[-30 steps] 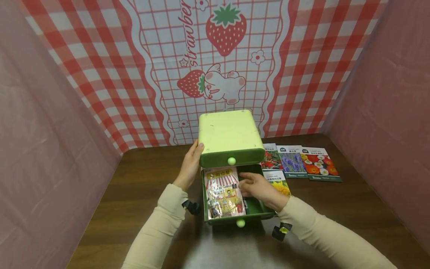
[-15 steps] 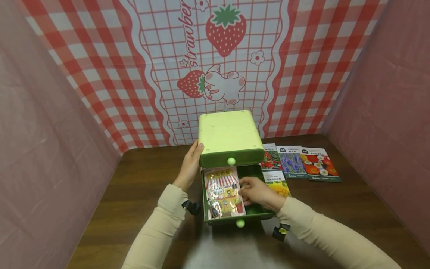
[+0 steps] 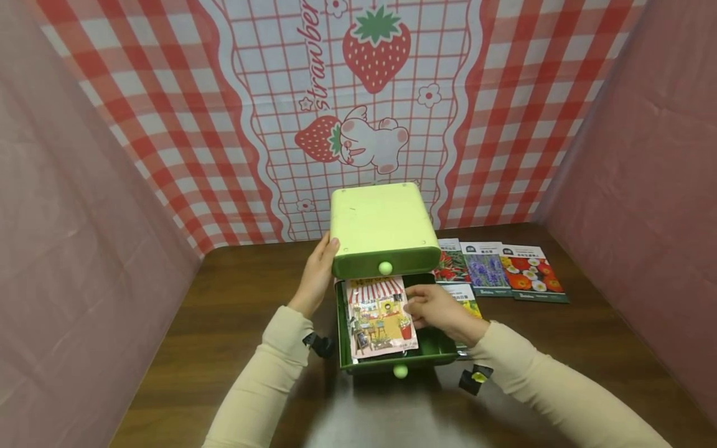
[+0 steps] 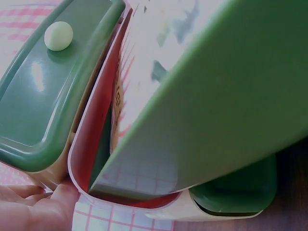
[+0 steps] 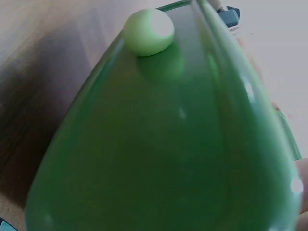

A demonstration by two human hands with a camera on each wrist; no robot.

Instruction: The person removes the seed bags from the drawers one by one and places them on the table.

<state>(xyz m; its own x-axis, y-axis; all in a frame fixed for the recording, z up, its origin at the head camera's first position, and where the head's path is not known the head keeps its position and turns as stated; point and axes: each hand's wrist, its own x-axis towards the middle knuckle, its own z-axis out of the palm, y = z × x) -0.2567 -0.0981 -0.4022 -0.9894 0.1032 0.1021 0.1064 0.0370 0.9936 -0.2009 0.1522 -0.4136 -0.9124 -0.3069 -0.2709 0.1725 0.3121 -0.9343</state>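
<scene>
One illustrated packet (image 3: 381, 316), at frame centre, lies tilted in the pulled-out lower drawer (image 3: 431, 348) of a green drawer box (image 3: 381, 227), pinched at its right edge by the right hand (image 3: 439, 311); left hand (image 3: 317, 277), fingers straight, presses the box's left side.

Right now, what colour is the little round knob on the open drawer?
Pale yellow-green. The knob sits on the dark green open drawer; the head view shows it best.

Even, soft light in the head view, pale glare on the worktop (image 3: 386, 417) near its front edge; both wrist views blurred, close-up, washed out.
</scene>
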